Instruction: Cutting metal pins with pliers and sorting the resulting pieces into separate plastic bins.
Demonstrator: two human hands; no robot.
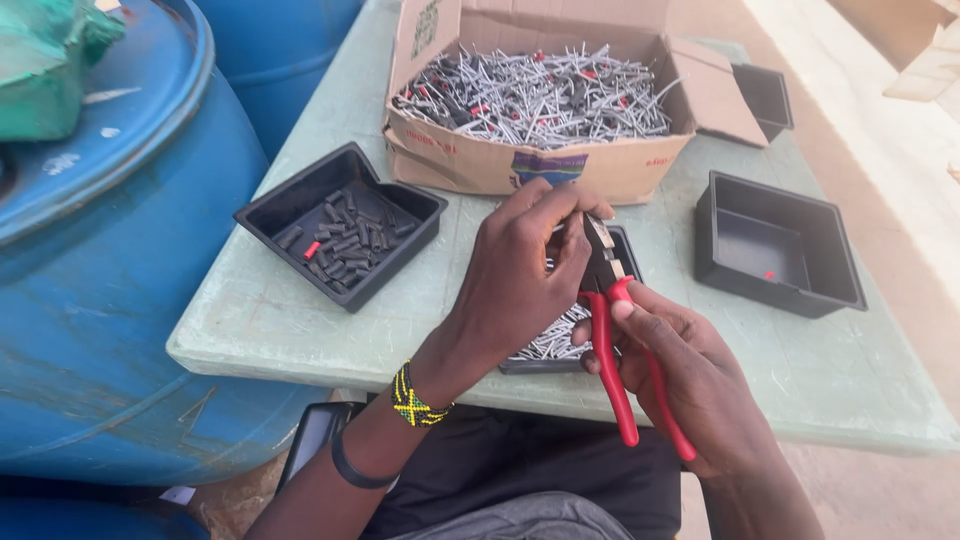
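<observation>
Pliers (628, 345), red-handled, clasped closed in right hand (690, 385) just above nail-filled black tray (560, 345), jaws at fingertips of left hand (525, 275), pinched on something too small to identify; advisable: steady squeeze, fingertips clear of jaws, work held over tray.

The person's left hand (520, 270) and right hand (690, 380) are bare, with no gloves or rings showing, and both forearms are bare, without sleeves. A woven beaded wristband (415, 400) in black, yellow and green circles the left wrist. Just behind that wristband, further up the forearm, sits a thin plain black band (352, 468). Below the forearms, dark trousers (520, 480) cover the lap.
</observation>
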